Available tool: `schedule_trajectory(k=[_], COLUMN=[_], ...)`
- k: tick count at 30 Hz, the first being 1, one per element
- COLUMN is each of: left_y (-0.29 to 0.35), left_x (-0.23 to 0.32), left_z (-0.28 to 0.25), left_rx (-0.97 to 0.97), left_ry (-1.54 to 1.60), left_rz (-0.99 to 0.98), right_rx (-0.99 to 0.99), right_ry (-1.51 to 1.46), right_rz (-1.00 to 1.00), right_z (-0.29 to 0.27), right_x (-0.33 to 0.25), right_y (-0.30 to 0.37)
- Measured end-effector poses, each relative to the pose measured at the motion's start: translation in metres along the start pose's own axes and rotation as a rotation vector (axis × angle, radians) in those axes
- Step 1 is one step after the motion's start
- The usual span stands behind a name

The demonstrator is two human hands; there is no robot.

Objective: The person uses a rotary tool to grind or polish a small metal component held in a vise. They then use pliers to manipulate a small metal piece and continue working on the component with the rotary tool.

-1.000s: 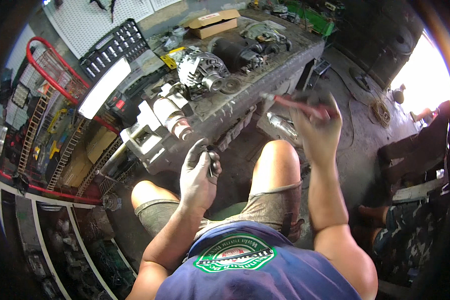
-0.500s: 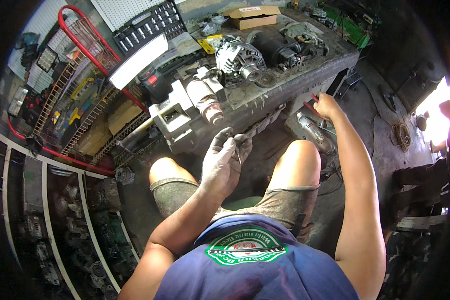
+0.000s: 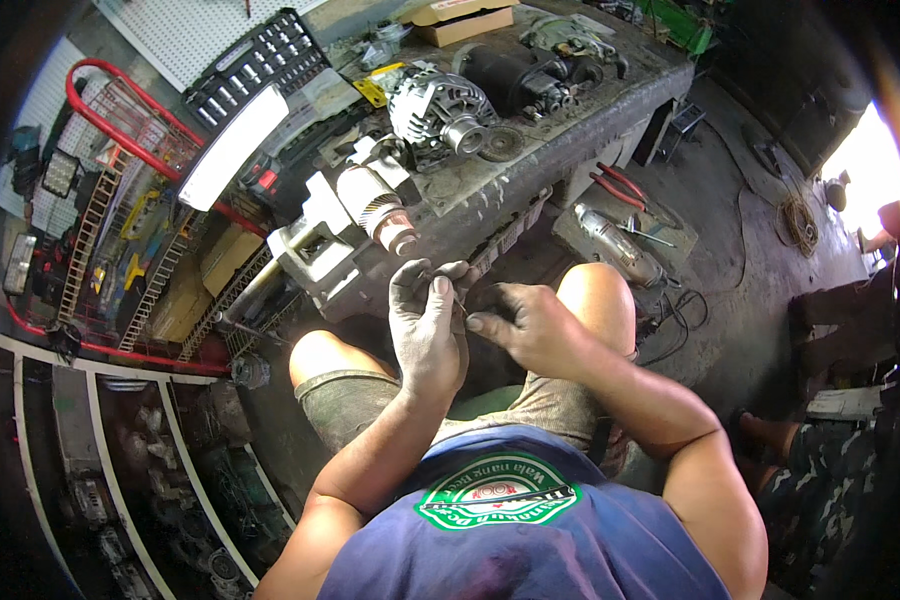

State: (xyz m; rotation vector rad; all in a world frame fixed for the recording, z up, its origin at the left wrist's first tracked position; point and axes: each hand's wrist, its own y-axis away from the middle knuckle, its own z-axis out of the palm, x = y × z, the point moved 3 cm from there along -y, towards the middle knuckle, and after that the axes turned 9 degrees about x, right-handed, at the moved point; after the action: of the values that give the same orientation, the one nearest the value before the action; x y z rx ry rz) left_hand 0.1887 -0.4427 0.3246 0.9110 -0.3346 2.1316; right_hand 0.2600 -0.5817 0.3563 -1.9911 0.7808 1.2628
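My left hand [image 3: 428, 335], its fingertips grey with grime, is raised above my lap and pinches a small dark piece with a thin stem, mostly hidden by the fingers. Close beside it on the right, my right hand [image 3: 535, 328] has thumb and forefinger pressed together near that piece; whatever they grip is too small to make out. Just beyond the left fingertips, an armature [image 3: 370, 200] with a copper-coloured end sits in a pale bench vise [image 3: 315, 240]. Red-handled pliers [image 3: 620, 188] lie on a low stand to the right, by a metal-bodied power tool [image 3: 615, 245].
On the workbench [image 3: 570, 125] stand an alternator [image 3: 435, 108], a dark cylindrical motor [image 3: 505, 82] and an open cardboard box [image 3: 465, 22]. A bright lamp panel [image 3: 233, 148] hangs left of the vise. A red-framed wire rack [image 3: 120, 140] and parts shelves [image 3: 110, 450] line the left side.
My right hand has let go of the red-handled pliers on the low stand and come left to my left hand. The left hand still pinches the small piece. The whole view has shifted slightly.
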Motion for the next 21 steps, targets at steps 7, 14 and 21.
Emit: schedule_trajectory(k=[7,14,21], left_y=[0.003,-0.002,-0.013], left_x=[0.011,0.017,0.020], left_z=[-0.013,-0.032,-0.063], left_rx=[-0.043,0.046,0.049], left_ry=[-0.096,0.039,0.037], left_rz=[-0.205,-0.156,-0.263], right_rx=[0.054,-0.068,0.005], right_ry=[0.263,0.101,-0.028], right_rz=[-0.221,0.030,0.116], right_z=[0.014,0.021,0.018], right_x=[-0.003,0.003,0.007], right_y=[0.009,0.012,0.003])
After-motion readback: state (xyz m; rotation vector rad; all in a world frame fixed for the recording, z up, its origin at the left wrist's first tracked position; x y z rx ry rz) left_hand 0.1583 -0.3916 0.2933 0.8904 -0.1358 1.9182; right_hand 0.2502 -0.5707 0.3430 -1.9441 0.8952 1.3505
